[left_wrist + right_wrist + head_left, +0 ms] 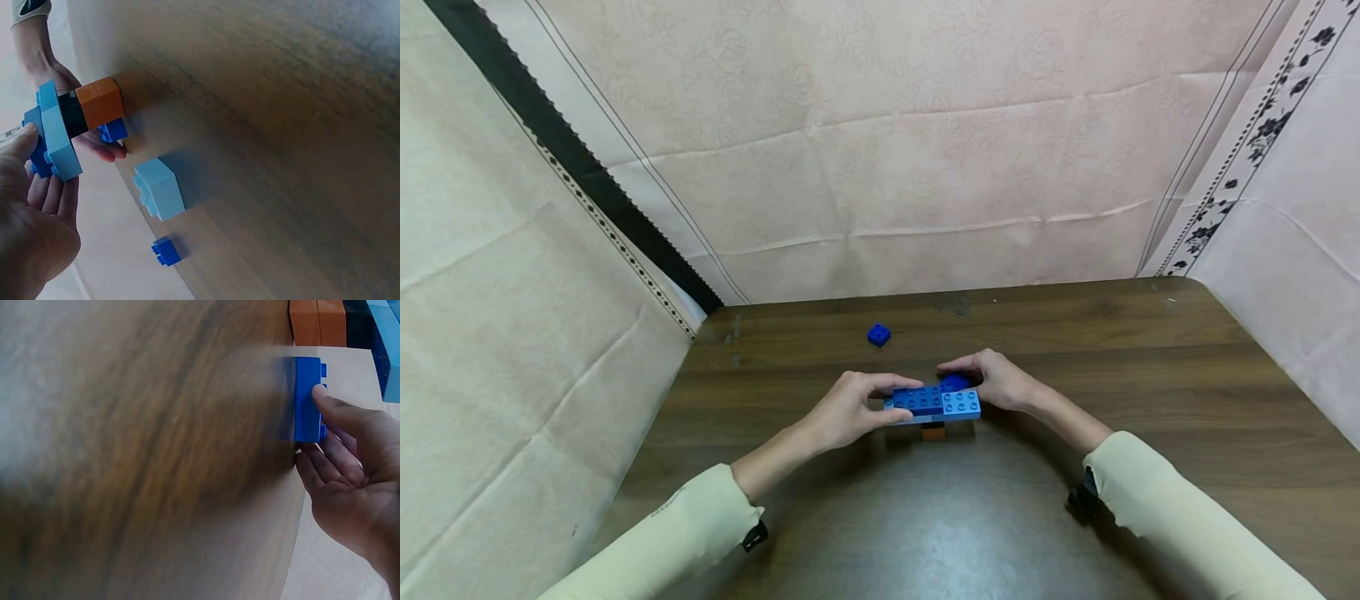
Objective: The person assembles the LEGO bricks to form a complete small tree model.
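Observation:
My left hand (846, 408) grips a toy-brick build, its thumb on the near side and fingers on the far side. Dark blue bricks (917, 400) and a light blue brick (961, 404) form its wide top. Beneath, the left wrist view shows a black brick (72, 114) and orange bricks (101, 103) as a narrow stem near the tabletop. Just behind the build, my right hand (1003, 383) pinches a long blue brick (307, 403) that sits on the table, thumb on one side; the fingers beyond are partly hidden.
A small blue brick (879, 335) lies farther back on the wooden table (805, 517). In the left wrist view, a loose light blue brick (161, 190) stands between it and the build. Pale patterned cloth (925, 167) hangs behind the table's far edge.

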{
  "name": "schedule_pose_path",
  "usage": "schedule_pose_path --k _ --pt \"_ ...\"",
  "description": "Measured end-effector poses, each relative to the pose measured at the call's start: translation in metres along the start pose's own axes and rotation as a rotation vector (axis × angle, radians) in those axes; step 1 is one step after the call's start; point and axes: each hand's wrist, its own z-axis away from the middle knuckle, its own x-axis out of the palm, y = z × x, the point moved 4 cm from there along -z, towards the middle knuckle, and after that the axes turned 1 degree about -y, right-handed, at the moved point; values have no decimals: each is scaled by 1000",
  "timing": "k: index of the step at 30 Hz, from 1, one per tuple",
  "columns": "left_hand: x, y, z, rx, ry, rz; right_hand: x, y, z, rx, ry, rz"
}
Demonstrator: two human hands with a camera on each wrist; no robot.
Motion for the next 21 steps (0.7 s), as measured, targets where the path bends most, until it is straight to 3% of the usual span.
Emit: schedule_pose_path --k 10,21 --pt "0 0 1 2 5 -9 0 3 0 57 37 55" --pt "1 1 1 2 12 -15 -1 1 -2 24 145 144"
